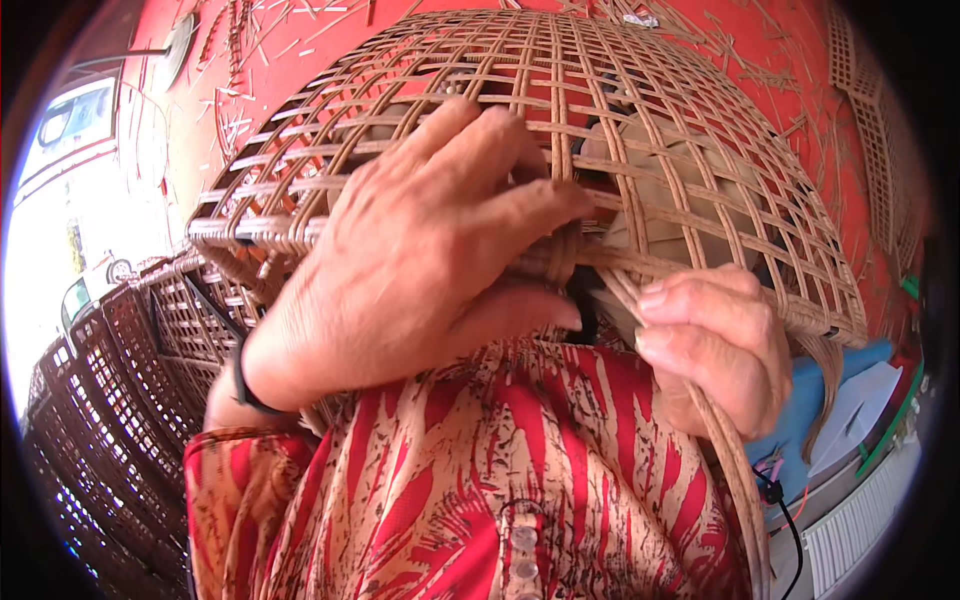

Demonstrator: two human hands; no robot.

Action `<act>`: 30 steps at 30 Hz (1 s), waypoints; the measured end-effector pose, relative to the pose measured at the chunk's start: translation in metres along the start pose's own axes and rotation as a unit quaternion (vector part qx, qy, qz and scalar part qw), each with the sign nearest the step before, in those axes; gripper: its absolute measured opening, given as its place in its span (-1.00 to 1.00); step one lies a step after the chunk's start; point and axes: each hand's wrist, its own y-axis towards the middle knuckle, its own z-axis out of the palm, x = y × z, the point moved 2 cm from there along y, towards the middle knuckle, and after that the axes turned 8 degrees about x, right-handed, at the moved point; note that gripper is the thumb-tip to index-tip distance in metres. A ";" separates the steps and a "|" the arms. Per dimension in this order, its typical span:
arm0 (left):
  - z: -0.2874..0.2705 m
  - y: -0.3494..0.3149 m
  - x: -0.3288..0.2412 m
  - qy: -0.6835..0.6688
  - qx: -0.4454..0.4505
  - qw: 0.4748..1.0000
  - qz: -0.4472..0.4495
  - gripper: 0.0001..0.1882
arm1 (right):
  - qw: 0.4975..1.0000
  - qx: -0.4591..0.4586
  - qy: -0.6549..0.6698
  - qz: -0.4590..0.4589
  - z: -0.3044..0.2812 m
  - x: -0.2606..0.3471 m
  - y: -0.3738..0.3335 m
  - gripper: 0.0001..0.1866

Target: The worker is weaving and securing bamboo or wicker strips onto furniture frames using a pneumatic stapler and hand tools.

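A woven wicker panel [675, 190] with an open lattice of tan strands lies in front of me, its wrapped rim toward my body. My left hand [425, 235], a dark band at its wrist, lies over the near rim. Its fingers bend over the lattice; the thumb is stretched out below, apart from them, with the rim between. Some of its fingertips are hidden. Closed around a few long wicker strands [725, 450], my right hand [715, 345] is just right of the rim's middle. These strands run from the rim through its fingers and hang down beside my patterned top.
Dark brown wicker pieces [105, 400] stand at the left. Cut wicker scraps [240, 90] litter the red floor [310, 25]. More lattice panels [880, 150] are at the far right. A blue cloth [815, 400], a black cable [792, 530] and a white ribbed radiator [860, 525] are at the lower right.
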 end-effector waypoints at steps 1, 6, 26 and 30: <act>-0.001 0.003 0.003 0.021 0.007 1.000 0.017 -0.32 | 1.000 -0.003 -0.003 -0.005 0.001 -0.004 -0.001 -0.78; -0.011 0.024 0.021 -0.005 0.103 0.991 0.087 -0.45 | 0.982 -0.025 0.183 -0.032 0.001 -0.027 -0.006 -0.86; -0.042 0.121 0.025 0.170 0.466 0.866 0.063 -0.63 | 0.978 -0.116 0.171 -0.012 0.030 -0.060 -0.003 -0.90; -0.047 0.114 0.033 0.156 0.461 0.861 0.147 -0.61 | 0.980 -0.111 0.165 -0.022 0.033 -0.058 -0.003 -0.90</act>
